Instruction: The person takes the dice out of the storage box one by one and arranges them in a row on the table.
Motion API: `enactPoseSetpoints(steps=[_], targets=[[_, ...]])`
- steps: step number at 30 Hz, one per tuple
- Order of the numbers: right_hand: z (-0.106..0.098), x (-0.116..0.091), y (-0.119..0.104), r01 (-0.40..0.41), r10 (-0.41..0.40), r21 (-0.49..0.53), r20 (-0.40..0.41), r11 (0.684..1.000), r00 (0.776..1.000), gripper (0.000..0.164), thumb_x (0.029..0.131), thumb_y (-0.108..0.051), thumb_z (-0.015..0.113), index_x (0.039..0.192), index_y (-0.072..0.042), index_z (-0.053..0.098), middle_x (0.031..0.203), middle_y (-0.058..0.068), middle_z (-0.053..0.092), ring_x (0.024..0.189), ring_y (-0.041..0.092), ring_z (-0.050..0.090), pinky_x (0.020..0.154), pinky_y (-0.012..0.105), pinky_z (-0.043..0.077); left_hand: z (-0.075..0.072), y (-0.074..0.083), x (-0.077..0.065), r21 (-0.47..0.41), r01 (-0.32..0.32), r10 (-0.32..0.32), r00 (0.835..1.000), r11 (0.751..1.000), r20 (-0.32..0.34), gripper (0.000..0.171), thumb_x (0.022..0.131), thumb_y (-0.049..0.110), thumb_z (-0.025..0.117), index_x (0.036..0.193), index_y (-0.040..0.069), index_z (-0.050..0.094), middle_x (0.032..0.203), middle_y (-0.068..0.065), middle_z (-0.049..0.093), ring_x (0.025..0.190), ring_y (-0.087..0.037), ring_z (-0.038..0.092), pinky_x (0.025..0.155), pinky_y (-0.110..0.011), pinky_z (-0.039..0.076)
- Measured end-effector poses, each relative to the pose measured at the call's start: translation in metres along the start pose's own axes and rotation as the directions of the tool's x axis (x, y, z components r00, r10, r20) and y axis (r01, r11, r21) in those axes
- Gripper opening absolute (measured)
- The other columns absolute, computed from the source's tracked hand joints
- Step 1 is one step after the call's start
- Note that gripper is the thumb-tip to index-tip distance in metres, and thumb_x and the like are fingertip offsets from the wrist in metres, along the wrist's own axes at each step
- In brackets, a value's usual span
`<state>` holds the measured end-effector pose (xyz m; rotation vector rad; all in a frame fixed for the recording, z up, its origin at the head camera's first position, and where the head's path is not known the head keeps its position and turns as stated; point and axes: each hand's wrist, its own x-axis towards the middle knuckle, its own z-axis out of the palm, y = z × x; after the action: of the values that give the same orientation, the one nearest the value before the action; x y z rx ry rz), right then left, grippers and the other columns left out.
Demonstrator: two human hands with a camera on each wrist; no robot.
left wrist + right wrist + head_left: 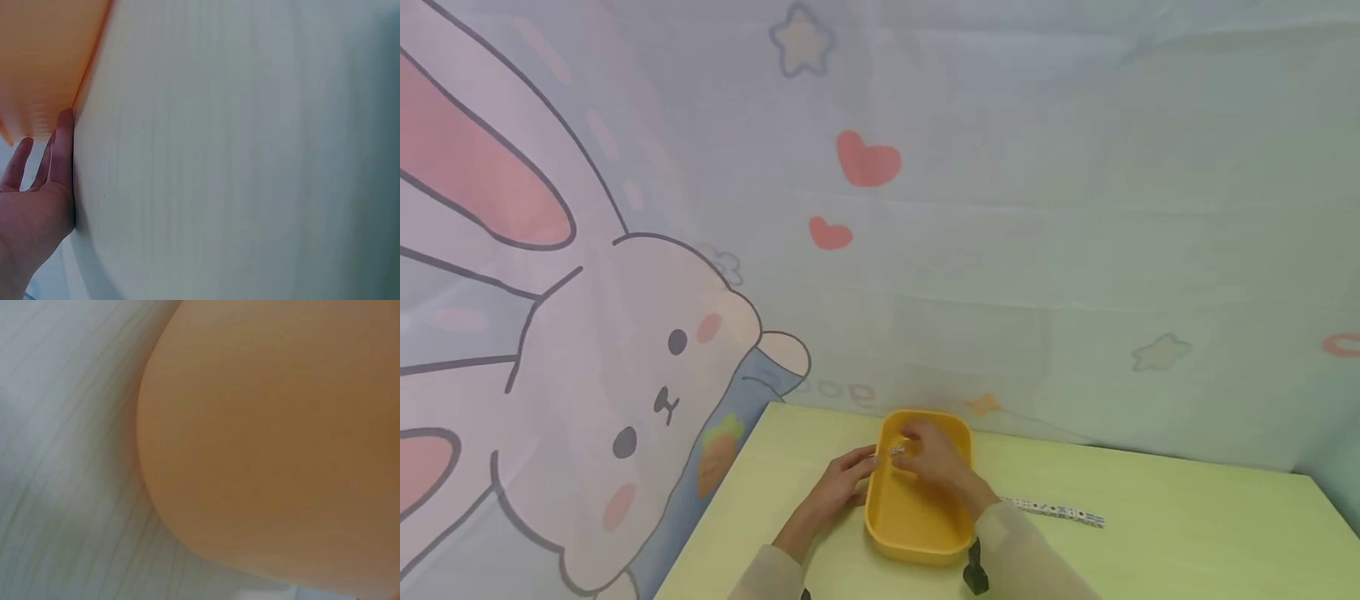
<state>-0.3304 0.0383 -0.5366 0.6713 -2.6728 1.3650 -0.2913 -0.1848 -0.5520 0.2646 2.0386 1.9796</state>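
A yellow tray (917, 521) stands on the table, its long side pointing away from me. My left hand (842, 479) rests against its left wall, fingers extended; the left wrist view shows the same hand (44, 181) with fingertips at the tray's side (47, 75). Reaching over the right rim, my right hand (936, 457) is inside the far half of the tray. Its curved thumb and fingers pinch a few small patterned mahjong tiles (897, 450) near the left wall. The fingertips' exact contact is too small to make out. The right wrist view shows mostly tray wall (269, 456).
A straight row of small white mahjong tiles (1060, 511) with red and blue marks lies right of the tray, partly behind my right forearm. A cloth with a printed rabbit (647, 375) hangs behind the pale table (1187, 525). A black strap (975, 571) hangs by my right sleeve.
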Motion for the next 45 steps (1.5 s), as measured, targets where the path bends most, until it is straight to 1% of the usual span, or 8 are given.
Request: enactPoseSetpoints(steps=[9,14,17,23,29,34,40,45], targets=[[-0.002,-0.003,-0.003,0.013,0.001,-0.138,0.101,0.99,0.995,0.077,0.083,-0.017,0.086,0.145,0.013,0.053,0.151,0.032,0.051,0.143,0.05,0.044,0.122,0.06,0.033,0.005,0.001,0.0,-0.01,-0.011,0.011,1.0,1.0,-0.003,0.061,0.11,0.037,0.06,0.158,0.001,0.047,0.157,-0.023,0.05,0.138,-0.038,0.055,0.092,-0.041,0.062],[0.0,-0.004,-0.002,0.033,-0.011,-0.2,0.107,0.979,0.994,0.072,0.085,-0.018,0.082,0.144,0.012,0.054,0.151,0.032,0.051,0.142,0.049,0.045,0.121,0.059,0.034,0.005,0.0,-0.001,-0.015,-0.016,0.016,1.0,1.0,0.0,0.063,0.109,0.038,0.06,0.158,0.0,0.046,0.156,-0.024,0.051,0.137,-0.038,0.056,0.092,-0.041,0.062],[0.001,-0.005,0.001,0.042,-0.017,-0.254,0.098,0.966,0.995,0.062,0.088,-0.018,0.079,0.139,0.011,0.059,0.148,0.03,0.053,0.141,0.049,0.045,0.121,0.058,0.035,0.007,-0.001,-0.001,-0.021,-0.014,0.014,1.0,1.0,0.012,0.061,0.11,0.036,0.059,0.158,0.0,0.046,0.156,-0.024,0.051,0.137,-0.038,0.055,0.093,-0.041,0.062],[0.002,-0.006,0.005,0.05,-0.037,-0.303,0.047,0.952,0.998,0.032,0.086,-0.012,0.078,0.113,0.003,0.069,0.127,0.021,0.062,0.125,0.044,0.054,0.111,0.056,0.043,0.011,-0.001,-0.002,-0.024,-0.011,0.012,1.0,1.0,0.013,0.058,0.111,0.033,0.057,0.158,0.001,0.047,0.156,-0.023,0.051,0.139,-0.038,0.054,0.093,-0.04,0.062],[0.002,-0.008,0.004,0.063,-0.061,-0.293,0.017,0.954,0.998,0.008,0.083,-0.002,0.074,0.09,-0.003,0.07,0.1,0.009,0.061,0.104,0.035,0.057,0.098,0.053,0.048,0.012,0.0,-0.002,-0.008,-0.018,0.018,1.0,1.0,0.006,0.057,0.112,0.032,0.056,0.157,-0.001,0.047,0.156,-0.025,0.051,0.14,-0.039,0.053,0.093,-0.04,0.062],[0.002,-0.01,-0.001,0.079,-0.072,-0.324,0.033,0.943,0.997,0.005,0.085,0.001,0.072,0.088,-0.003,0.07,0.093,0.006,0.06,0.097,0.031,0.057,0.094,0.052,0.05,0.012,0.003,-0.003,-0.006,-0.015,0.015,1.0,1.0,0.007,0.057,0.112,0.033,0.056,0.157,-0.001,0.047,0.156,-0.024,0.051,0.139,-0.038,0.054,0.093,-0.04,0.062],[-0.003,-0.009,-0.012,0.12,-0.096,-0.371,0.083,0.921,0.992,0.008,0.088,0.001,0.072,0.086,-0.005,0.068,0.086,0.003,0.059,0.088,0.026,0.056,0.087,0.047,0.051,0.008,0.004,-0.004,-0.011,-0.017,0.017,1.0,1.0,0.011,0.06,0.111,0.035,0.058,0.158,-0.001,0.046,0.157,-0.025,0.05,0.139,-0.04,0.054,0.094,-0.04,0.062],[-0.011,-0.008,-0.018,0.123,-0.086,-0.33,0.124,0.936,0.989,0.006,0.092,-0.001,0.072,0.093,-0.005,0.068,0.088,0.002,0.063,0.083,0.021,0.058,0.084,0.044,0.055,0.002,0.001,-0.004,0.005,-0.016,0.016,1.0,1.0,-0.001,0.059,0.111,0.035,0.057,0.157,-0.001,0.047,0.156,-0.025,0.05,0.139,-0.04,0.053,0.092,-0.039,0.062]])
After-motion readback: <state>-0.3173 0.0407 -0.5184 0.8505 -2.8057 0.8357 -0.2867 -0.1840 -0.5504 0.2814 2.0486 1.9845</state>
